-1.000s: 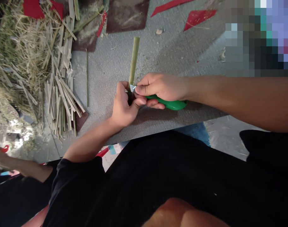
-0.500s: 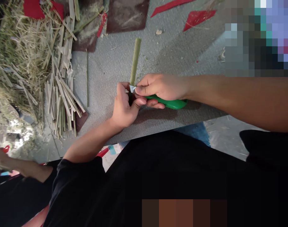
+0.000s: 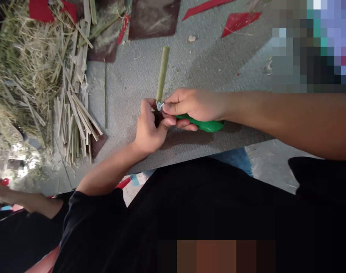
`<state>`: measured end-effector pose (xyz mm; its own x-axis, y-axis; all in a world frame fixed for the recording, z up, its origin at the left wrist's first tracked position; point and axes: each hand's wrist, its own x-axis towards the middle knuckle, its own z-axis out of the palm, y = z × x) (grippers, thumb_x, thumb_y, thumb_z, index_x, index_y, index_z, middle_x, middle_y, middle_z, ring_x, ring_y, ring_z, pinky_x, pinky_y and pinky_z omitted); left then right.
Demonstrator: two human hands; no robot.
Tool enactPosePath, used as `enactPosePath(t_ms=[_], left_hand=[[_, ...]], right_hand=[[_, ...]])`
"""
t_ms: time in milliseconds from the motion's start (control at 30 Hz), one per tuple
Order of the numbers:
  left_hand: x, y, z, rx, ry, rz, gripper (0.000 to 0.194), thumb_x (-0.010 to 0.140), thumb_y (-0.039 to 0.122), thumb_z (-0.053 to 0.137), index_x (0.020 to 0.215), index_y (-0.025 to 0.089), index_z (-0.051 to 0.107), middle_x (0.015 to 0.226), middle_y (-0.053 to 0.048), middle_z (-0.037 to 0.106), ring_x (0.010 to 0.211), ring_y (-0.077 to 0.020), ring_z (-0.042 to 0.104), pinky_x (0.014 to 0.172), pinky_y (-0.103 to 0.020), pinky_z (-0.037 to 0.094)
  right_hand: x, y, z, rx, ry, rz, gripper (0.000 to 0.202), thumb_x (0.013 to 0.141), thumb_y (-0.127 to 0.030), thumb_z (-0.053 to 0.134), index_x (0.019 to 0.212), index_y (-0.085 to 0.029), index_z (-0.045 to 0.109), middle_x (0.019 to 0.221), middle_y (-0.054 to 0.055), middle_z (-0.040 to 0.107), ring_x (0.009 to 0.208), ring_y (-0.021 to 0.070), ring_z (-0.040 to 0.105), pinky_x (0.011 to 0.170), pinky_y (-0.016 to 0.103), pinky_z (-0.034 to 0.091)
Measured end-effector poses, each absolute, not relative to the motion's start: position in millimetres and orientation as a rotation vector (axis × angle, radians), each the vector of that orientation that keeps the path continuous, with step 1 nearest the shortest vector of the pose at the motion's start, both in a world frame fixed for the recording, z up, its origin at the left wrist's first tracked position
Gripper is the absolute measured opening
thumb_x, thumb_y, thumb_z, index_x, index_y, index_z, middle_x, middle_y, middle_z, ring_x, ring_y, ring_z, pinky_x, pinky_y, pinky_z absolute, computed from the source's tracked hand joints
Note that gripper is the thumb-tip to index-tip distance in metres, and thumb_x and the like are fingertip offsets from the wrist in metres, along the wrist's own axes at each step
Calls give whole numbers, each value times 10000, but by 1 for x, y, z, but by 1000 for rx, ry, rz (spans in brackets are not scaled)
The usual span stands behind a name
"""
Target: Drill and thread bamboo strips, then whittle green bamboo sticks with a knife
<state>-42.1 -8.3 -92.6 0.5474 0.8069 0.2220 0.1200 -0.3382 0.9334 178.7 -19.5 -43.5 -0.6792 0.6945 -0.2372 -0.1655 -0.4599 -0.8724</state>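
Observation:
A pale green stalk (image 3: 163, 74) stands out above my left hand (image 3: 150, 131), whose fingers are closed round its lower part. In my right hand (image 3: 194, 104) is a green-handled knife (image 3: 211, 125). Its metal blade (image 3: 159, 106) touches the stalk just above the left fingers. The right thumb lies close to the blade, and the two hands meet at the fingertips. The stalk's lower end is hidden by the left hand.
Cut stalks (image 3: 76, 129) lie in a bundle left of my hands on the grey table (image 3: 127, 76). Beyond them is a heap of shavings (image 3: 27, 64). Dark plates (image 3: 152, 19) and red scraps (image 3: 239, 22) lie farther back. Another person's arm (image 3: 33, 203) shows at lower left.
The blade has tilted slightly against the stalk. Both hands keep their hold and place. The other person's hand at the far left has shifted a little.

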Motion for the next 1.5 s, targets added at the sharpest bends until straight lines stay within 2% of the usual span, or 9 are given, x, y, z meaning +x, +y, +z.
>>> enactPosePath(t_ms=[200,300,467,600,767,967,1167,1300,1500], left_hand=[[-43,-12,-90,1758,711,814,800,884,815,893,1247,281,420,700,145,493,520,-77,461,520,-273,311],[-42,-13,-89,1782,774,825,779,884,815,892,1212,282,429,725,129,522,551,-81,477,538,-275,331],[-36,-11,-89,1798,857,871,698,947,821,817,1138,281,419,757,102,561,598,-87,514,570,-278,366],[-33,-9,-87,1744,812,895,665,957,771,847,1131,280,432,758,97,533,590,-84,498,549,-276,356],[-33,-7,-85,1758,729,921,606,1020,762,778,1123,277,429,772,92,490,580,-76,456,530,-273,343],[-33,-6,-87,1700,681,863,667,968,783,828,1125,281,419,775,95,491,572,-59,401,517,-260,312],[-34,-4,-87,1626,751,787,705,890,793,904,1109,283,469,750,80,511,582,-85,422,536,-287,339],[-37,-1,-89,1594,796,761,697,864,745,956,1121,287,498,722,88,478,564,-91,397,543,-297,332],[-37,-1,-85,1586,757,729,799,766,721,1036,1099,286,454,751,113,460,564,-59,390,514,-265,305]], right_hand=[[188,-17,-37,-636,-1208,2421,557,1143,-579,758,800,-160,632,567,-37,507,405,88,491,383,180,412],[189,-14,-40,-628,-1247,2395,546,1154,-579,746,823,-154,652,568,-42,518,400,83,492,386,178,412],[194,-10,-34,-710,-1310,2141,498,1177,-496,721,829,-148,645,579,-39,550,407,75,514,404,173,429],[199,-8,-28,-801,-1317,1997,561,1139,-561,768,783,-157,611,552,-42,551,405,73,544,407,155,420],[195,-6,-39,-760,-1400,2219,571,1065,-612,848,790,-160,634,542,-35,572,386,99,556,385,183,443],[201,-5,-35,-794,-1411,2144,467,1188,-454,726,849,-139,660,610,-32,587,453,69,582,465,151,455],[209,2,-31,-809,-1442,2005,535,1132,-596,782,850,-149,699,622,-8,605,465,106,593,435,197,476],[206,0,-25,-881,-1323,1868,552,1127,-608,787,839,-151,674,618,-21,576,474,95,570,443,192,486],[200,-4,-37,-766,-1483,2122,588,1110,-628,794,793,-146,678,573,-5,596,412,102,566,400,196,437]])
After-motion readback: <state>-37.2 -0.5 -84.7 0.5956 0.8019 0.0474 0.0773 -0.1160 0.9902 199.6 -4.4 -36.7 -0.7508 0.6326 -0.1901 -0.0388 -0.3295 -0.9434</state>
